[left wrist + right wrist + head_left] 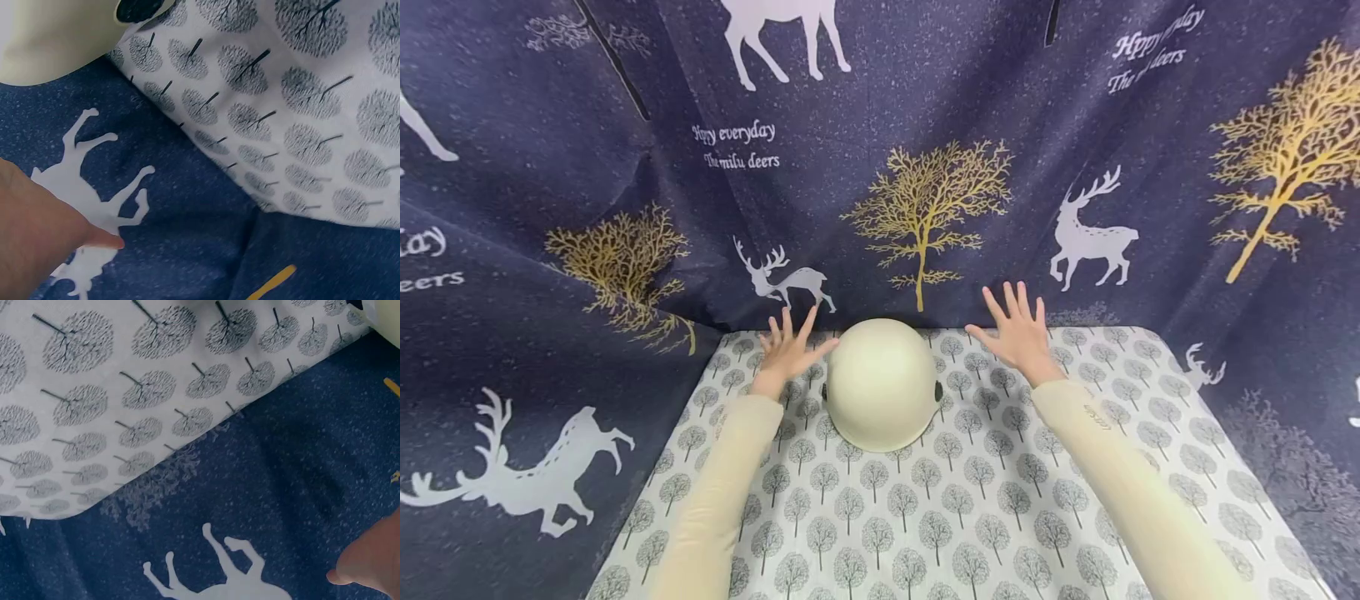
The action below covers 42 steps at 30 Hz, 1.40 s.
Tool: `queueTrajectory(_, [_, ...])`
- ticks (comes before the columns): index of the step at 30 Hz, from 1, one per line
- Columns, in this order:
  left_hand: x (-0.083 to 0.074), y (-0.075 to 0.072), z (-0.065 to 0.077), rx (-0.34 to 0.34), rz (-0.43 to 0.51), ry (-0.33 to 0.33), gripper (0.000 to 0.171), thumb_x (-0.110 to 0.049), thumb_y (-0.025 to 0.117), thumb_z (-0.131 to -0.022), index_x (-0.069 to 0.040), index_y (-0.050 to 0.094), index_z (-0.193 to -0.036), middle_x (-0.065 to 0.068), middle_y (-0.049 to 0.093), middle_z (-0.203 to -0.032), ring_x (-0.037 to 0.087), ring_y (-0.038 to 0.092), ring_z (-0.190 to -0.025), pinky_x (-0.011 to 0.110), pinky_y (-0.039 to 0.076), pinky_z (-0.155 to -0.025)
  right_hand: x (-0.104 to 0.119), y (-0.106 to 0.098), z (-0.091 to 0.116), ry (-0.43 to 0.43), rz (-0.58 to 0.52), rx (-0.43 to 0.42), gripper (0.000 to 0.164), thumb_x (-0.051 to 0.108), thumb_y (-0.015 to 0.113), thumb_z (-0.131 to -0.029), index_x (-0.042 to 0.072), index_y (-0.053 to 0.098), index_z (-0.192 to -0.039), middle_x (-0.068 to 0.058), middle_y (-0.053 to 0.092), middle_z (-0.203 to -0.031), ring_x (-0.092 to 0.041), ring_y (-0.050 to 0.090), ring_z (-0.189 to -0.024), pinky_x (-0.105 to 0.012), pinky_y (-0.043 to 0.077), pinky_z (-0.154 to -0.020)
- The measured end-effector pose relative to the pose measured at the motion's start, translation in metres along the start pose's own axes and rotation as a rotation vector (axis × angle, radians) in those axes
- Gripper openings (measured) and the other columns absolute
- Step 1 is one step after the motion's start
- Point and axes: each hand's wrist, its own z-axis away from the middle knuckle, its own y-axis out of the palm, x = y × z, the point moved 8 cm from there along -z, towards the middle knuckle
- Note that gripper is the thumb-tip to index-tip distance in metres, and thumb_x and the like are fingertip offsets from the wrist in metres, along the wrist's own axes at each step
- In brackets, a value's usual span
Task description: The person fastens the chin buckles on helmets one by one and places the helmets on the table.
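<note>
A smooth cream helmet [882, 385] sits dome-up toward the back of the table, with a small dark fitting on each side. Left of it is my left hand [787, 352], fingers spread and straight, holding nothing; its thumb tip appears close to the helmet's edge, and I cannot tell if they touch. To the right, my right hand [1019, 337] is also spread, apart from the helmet. The left wrist view shows part of the helmet [50, 37] at top left and part of the left hand [37, 231]. In the right wrist view, the right hand [372, 559] shows at the lower right.
The table has a white cloth [880, 575] printed with grey trees. Behind and at both sides hangs a dark blue curtain [880, 108] with white deer, golden trees and lettering. The table's back edge lies just beyond the helmet.
</note>
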Motion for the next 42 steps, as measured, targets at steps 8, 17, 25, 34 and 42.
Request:
queueTrajectory(8, [0.013, 0.024, 0.005, 0.045, 0.121, -0.029, 0.090, -0.075, 0.032, -0.091, -0.032, -0.015, -0.155, 0.026, -0.025, -0.158, 0.055, -0.021, -0.143, 0.078, -0.008, -0.109, 0.007, 0.009, 0.003, -0.003, -0.016, 0.000, 0.084, 0.064, 0.043, -0.093, 0.024, 0.008, -0.159, -0.018, 0.007, -0.165, -0.040, -0.002, -0.152, -0.063, -0.003, -0.121])
queueTrajectory(17, [0.026, 0.044, 0.016, 0.088, 0.190, -0.081, 0.088, -0.071, 0.028, -0.094, -0.027, -0.018, -0.155, 0.030, -0.024, -0.156, 0.055, -0.018, -0.143, 0.076, -0.005, -0.111, 0.022, 0.033, 0.005, -0.010, -0.127, 0.012, 0.084, 0.064, 0.043, -0.094, 0.022, 0.009, -0.158, -0.018, 0.006, -0.165, -0.039, -0.007, -0.152, -0.065, -0.005, -0.120])
queueTrajectory(25, [0.023, 0.057, 0.017, 0.103, 0.270, -0.088, 0.088, -0.071, 0.027, -0.094, -0.027, -0.019, -0.154, 0.029, -0.023, -0.157, 0.055, -0.015, -0.144, 0.076, -0.003, -0.111, 0.033, 0.049, 0.011, 0.010, -0.188, 0.037, 0.084, 0.063, 0.044, -0.094, 0.021, 0.010, -0.158, -0.017, 0.006, -0.165, -0.038, -0.006, -0.152, -0.065, -0.005, -0.119])
queueTrajectory(34, [0.025, 0.083, 0.018, 0.160, 0.436, -0.068, 0.090, -0.064, 0.032, -0.097, -0.019, -0.018, -0.155, 0.029, -0.015, -0.160, 0.051, -0.010, -0.147, 0.077, 0.000, -0.110, 0.050, 0.076, 0.023, 0.057, -0.362, 0.122, 0.085, 0.062, 0.043, -0.095, 0.020, 0.004, -0.158, -0.016, 0.001, -0.165, -0.035, -0.013, -0.152, -0.067, -0.006, -0.118])
queueTrajectory(42, [0.018, 0.094, 0.017, 0.163, 0.535, -0.056, 0.088, -0.064, 0.029, -0.098, -0.014, -0.017, -0.155, 0.027, -0.006, -0.162, 0.052, 0.002, -0.147, 0.073, 0.004, -0.113, 0.061, 0.092, 0.030, 0.088, -0.427, 0.146, 0.085, 0.063, 0.040, -0.095, 0.016, 0.007, -0.158, -0.021, 0.007, -0.163, -0.038, -0.010, -0.152, -0.066, -0.005, -0.118])
